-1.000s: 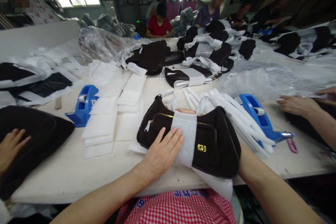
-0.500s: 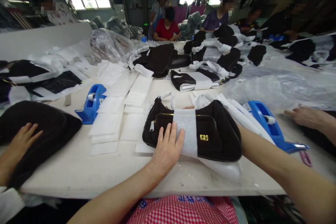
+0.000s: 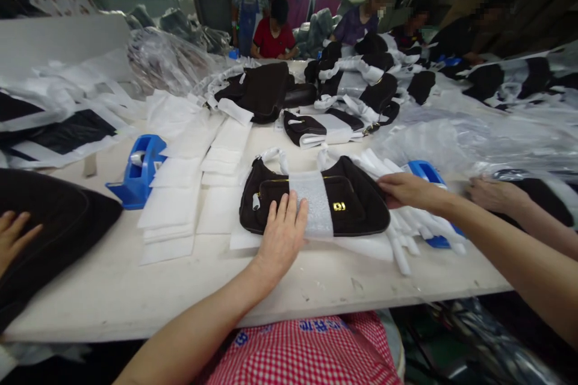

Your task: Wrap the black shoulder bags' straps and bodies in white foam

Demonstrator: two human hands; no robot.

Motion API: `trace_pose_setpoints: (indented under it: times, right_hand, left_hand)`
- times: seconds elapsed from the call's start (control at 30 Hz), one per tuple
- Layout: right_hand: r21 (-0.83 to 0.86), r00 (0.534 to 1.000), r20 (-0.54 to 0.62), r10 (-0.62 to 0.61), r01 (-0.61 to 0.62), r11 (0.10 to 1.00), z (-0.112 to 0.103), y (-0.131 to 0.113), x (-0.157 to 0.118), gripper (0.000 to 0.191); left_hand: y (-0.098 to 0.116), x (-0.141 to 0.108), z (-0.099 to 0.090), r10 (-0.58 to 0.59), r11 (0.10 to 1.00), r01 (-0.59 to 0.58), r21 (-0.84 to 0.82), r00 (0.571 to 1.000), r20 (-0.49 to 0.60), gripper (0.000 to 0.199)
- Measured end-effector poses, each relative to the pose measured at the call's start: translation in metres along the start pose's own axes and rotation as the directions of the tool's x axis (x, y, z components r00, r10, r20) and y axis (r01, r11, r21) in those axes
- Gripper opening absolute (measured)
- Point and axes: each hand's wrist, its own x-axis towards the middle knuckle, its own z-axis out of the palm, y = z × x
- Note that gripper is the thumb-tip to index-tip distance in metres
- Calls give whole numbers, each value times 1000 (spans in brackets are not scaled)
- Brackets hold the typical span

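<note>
A dark brown handbag (image 3: 361, 210) lies on the table in front of me, its gold logo and zip pocket facing up. A white foam wrap (image 3: 313, 192) crosses its middle, and white wrapping covers its strap (image 3: 275, 159). My left hand (image 3: 284, 228) rests flat on the bag's front at the wrap's left edge, fingers stretched out. At the bag's right edge, my right hand (image 3: 404, 190) has its fingers closed on the side. A white sheet (image 3: 361, 246) shows from under the bag.
White foam sheets (image 3: 169, 216) lie stacked to the left beside a blue tape dispenser (image 3: 139, 174). White foam rolls (image 3: 409, 237) and another blue dispenser (image 3: 424, 171) are on the right. Wrapped bags (image 3: 352, 87) pile up behind. Co-workers' hands (image 3: 497, 195) reach in from both sides.
My right hand has come out from behind the handbag to its right edge. The bag lies flatter, and more foam rolls show beside it. My left hand stays on its front.
</note>
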Motion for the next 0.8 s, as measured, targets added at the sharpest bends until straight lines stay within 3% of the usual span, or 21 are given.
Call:
trace_pose_setpoints:
  times: [0.03,0.1,0.17,0.23,0.33,0.47,0.7,0.8]
  right_hand:
    - [-95,1000,-13,-25,24,995,-6,0,-6,42]
    - [-261,977,-58,-205,183,948,-10,-7,-28,35]
    - [-285,885,-44,-463,433,855,-1,-17,-59,30]
    - [-289,820,21,-571,552,782,18,-21,-86,28]
    - [-305,809,19,-588,565,767,46,-12,-105,25]
    - [-240,779,-9,-627,607,758,60,7,-96,18]
    - [-121,773,38,-633,632,765,62,18,-79,7]
    - [-73,771,94,-630,636,768,64,20,-74,15]
  left_hand:
    - [0,1,-1,4,1000,-4,-12,1000,11,75]
    - [0,5,-5,0,999,1,-37,999,33,78]
    - [-3,6,-10,10,997,-7,-70,999,51,79]
    - [-13,2,-17,59,991,-51,-127,996,61,76]
    - [-39,-12,-31,143,967,-129,-222,988,49,64]
    - [-70,-32,-40,161,935,-163,-315,986,-33,48]
    - [-68,-34,-23,72,929,-107,-354,991,-110,32]
    - [-67,-31,-14,99,949,-138,-283,984,-149,27]
